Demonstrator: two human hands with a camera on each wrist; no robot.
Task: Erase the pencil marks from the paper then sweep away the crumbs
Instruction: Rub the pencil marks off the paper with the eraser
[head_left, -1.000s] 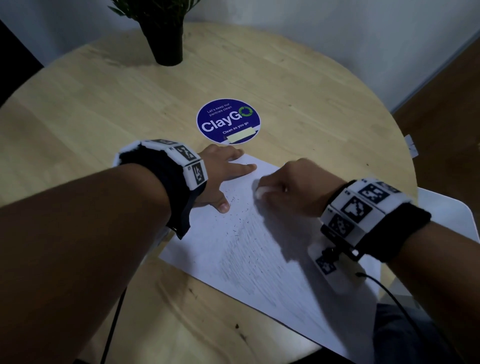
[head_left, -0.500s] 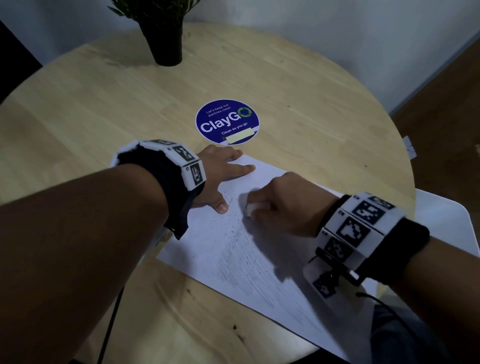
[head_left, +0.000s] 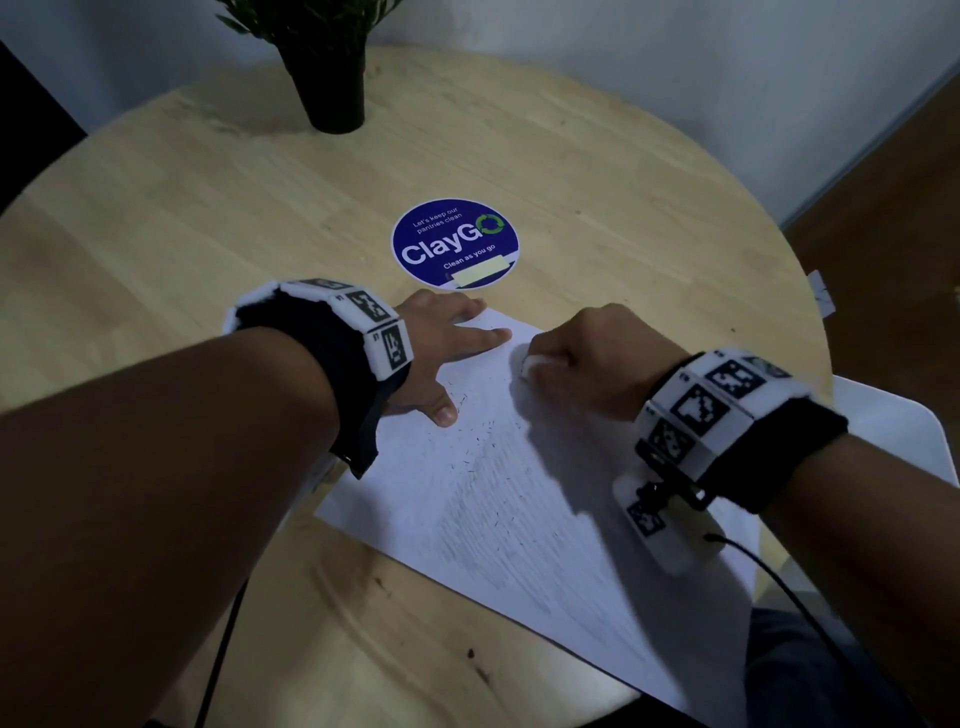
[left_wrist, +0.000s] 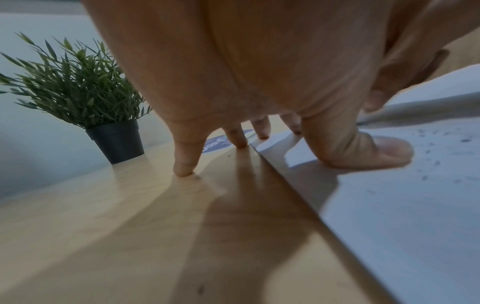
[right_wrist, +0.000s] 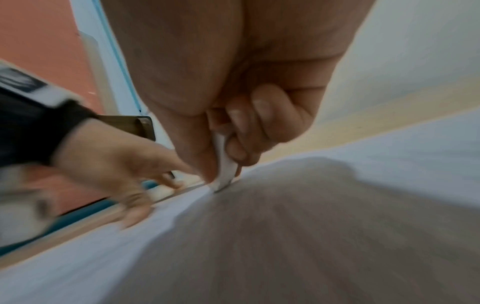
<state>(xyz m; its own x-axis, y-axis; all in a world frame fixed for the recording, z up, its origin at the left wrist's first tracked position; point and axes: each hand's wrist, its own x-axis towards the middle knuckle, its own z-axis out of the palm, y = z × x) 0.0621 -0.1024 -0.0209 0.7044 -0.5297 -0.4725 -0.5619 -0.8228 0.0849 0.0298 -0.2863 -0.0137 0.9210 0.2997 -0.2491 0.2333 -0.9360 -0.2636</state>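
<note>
Round pale-wood table (head_left: 208, 218); flat white paper (head_left: 415, 499); small white eraser (head_left: 529, 366)

matt white paper (head_left: 498, 499) on a smooth pale wood table (head_left: 208, 218) (visible grain).

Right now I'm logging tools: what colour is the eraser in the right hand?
White; the eraser shows best in the right wrist view.
</note>
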